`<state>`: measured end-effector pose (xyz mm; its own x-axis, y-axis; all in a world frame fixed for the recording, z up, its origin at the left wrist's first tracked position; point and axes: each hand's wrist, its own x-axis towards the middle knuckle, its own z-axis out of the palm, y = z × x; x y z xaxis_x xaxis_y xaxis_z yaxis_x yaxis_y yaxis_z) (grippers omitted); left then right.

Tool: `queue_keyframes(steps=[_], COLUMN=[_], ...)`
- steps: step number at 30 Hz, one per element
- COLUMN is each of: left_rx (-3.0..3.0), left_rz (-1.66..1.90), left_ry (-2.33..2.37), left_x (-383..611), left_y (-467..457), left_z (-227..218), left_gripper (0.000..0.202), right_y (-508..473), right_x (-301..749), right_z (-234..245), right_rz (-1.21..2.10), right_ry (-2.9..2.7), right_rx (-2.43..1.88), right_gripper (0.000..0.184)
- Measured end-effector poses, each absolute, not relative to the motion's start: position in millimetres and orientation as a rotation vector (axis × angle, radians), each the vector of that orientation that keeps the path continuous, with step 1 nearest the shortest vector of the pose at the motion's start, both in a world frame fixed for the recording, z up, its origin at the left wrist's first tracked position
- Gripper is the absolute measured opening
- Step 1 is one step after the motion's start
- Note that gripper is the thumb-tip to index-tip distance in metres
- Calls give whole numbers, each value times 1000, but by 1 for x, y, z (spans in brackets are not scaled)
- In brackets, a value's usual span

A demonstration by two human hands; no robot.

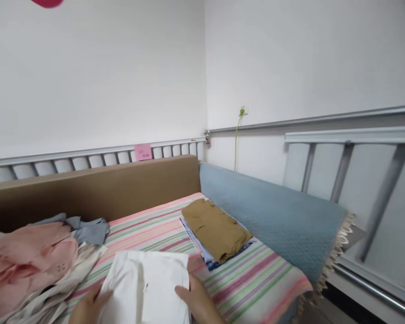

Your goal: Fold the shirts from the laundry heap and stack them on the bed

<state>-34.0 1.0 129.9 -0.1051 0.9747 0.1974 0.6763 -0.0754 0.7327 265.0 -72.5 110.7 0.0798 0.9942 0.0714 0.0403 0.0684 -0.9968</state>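
L hand (pixel 89 308) gripped L edge of folded white garment (pixel 165 283), exact type unclear; R hand (pixel 198 298) gripped its R edge, thumb on top, other fingers mostly hidden. Garment was btwn the hands, over striped bedspread (pixel 151 225); couldn't tell if fully lifted. Beyond R hand, slightly R: folded mustard-brown garment (pixel 216 229) atop folded blue clothes (pixel 205 255). L of L hand: loose pink garment (pixel 29 256), w/ beige striped garment (pixel 77 270) next to it & grey-blue garment (pixel 90 230) farther back. Well R of R hand: blue textured cover (pixel 266 211) w/ fringed edge.
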Motion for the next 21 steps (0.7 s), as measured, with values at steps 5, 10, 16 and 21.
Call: queue_keyframes(steps=[5, 10, 16, 21], left_rx=[2169, 2495, 2617, 2630], left_rz=[954, 753, 595, 419], left_ry=[1684, 1586, 1474, 1481], left_x=[79, 208, 332, 382], left_y=[71, 146, 218, 245], left_z=[226, 288, 259, 182], left_gripper=[21, 16, 15, 22], right_y=[-63, -33, -4, 9], right_x=[331, 393, 453, 477], right_z=[145, 160, 135, 85], right_rz=[884, 693, 525, 586], right_ry=[-973, -744, -582, -499], right_rx=[-1187, -1194, -1371, -1614], right_gripper=[51, 54, 49, 47])
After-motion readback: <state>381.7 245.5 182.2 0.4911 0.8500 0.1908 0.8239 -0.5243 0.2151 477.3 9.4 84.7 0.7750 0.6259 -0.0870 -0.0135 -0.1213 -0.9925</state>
